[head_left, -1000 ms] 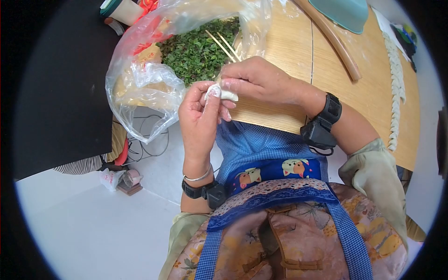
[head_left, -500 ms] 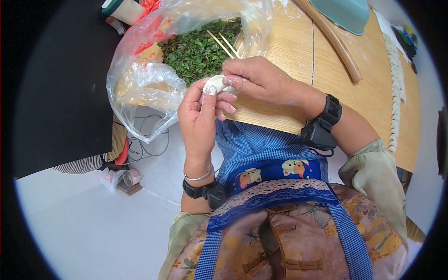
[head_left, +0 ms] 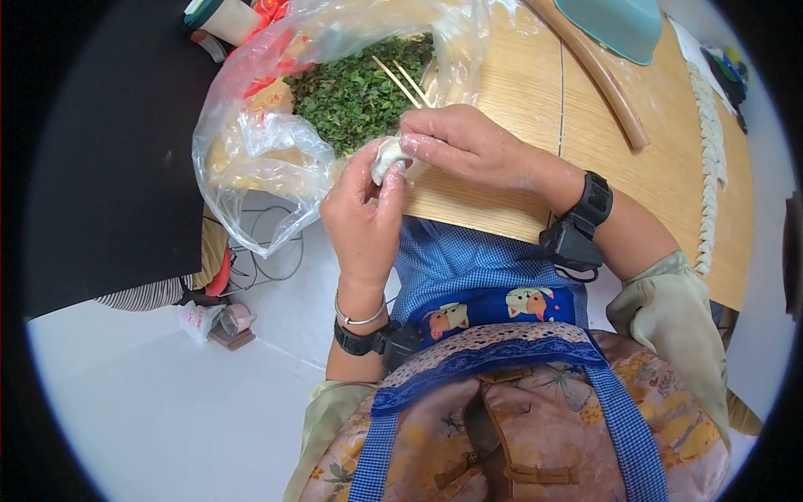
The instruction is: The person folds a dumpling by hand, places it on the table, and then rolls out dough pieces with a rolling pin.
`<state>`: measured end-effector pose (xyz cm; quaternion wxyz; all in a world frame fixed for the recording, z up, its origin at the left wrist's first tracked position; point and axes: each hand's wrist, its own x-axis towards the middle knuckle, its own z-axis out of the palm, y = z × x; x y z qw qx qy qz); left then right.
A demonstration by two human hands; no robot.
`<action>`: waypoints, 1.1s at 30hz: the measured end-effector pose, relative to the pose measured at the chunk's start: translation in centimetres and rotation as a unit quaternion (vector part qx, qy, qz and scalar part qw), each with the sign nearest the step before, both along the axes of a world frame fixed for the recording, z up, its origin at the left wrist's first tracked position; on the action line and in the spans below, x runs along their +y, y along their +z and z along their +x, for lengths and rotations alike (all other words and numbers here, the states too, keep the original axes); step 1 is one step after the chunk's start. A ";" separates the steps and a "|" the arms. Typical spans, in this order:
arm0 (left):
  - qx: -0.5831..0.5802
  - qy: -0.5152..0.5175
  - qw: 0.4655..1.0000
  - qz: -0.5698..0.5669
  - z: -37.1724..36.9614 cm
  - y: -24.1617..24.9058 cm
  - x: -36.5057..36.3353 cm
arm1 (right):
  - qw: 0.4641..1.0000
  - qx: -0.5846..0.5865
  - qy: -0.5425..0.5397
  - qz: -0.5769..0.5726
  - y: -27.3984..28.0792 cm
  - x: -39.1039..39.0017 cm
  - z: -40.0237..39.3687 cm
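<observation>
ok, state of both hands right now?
Left hand: closed around the small piece of white dough.
Right hand: closed, thumb and fingers pinching the edge of the same piece.

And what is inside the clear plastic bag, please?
Chopped green leaves are inside the clear plastic bag, with two thin sticks over them. The right hand hides the sticks' near ends. What is under the leaves cannot be seen, because they cover it.

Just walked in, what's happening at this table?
A person pinches a small piece of dough between the left hand and right hand, beside chopped greens with two chopsticks. A long row of pale dough pieces lies toward the table's right edge. The rolling pin lies there untouched.
</observation>
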<state>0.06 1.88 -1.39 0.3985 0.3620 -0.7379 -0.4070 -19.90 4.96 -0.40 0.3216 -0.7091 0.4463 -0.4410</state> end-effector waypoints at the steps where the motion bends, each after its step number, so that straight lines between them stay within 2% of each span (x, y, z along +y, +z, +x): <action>1: 0.007 -0.011 1.000 0.028 0.0 0.5 0.2 | 1.000 0.000 0.001 0.001 -0.1 0.0 0.0; 3: 0.015 -0.021 0.998 0.055 0.0 0.8 0.3 | 1.000 0.000 0.001 0.002 -0.1 0.1 0.1; 15: 0.042 0.019 0.999 0.023 -0.1 0.7 0.2 | 1.000 0.001 0.017 0.004 -0.2 0.3 0.4; 17: 0.068 0.009 0.996 0.057 -0.1 0.8 0.3 | 1.000 0.006 -0.006 -0.013 -0.2 0.2 0.2; 21: 0.064 0.006 0.996 0.067 -0.1 0.5 0.2 | 1.000 -0.008 0.015 0.011 -0.1 0.4 0.4; 23: 0.045 -0.022 0.999 0.019 0.0 0.0 -0.1 | 0.998 -0.064 -0.014 0.025 0.1 0.6 0.9; 26: -0.023 -0.028 0.999 -0.007 0.3 0.4 0.0 | 0.999 -0.026 -0.012 0.021 0.1 0.6 0.8; 29: -0.002 -0.028 0.998 -0.049 -0.1 0.3 -0.1 | 1.000 -0.021 -0.016 0.004 -0.2 0.3 0.8; 33: 0.026 -0.046 0.998 -0.032 0.1 0.1 -0.1 | 0.999 -0.015 -0.028 0.014 -0.3 0.3 0.8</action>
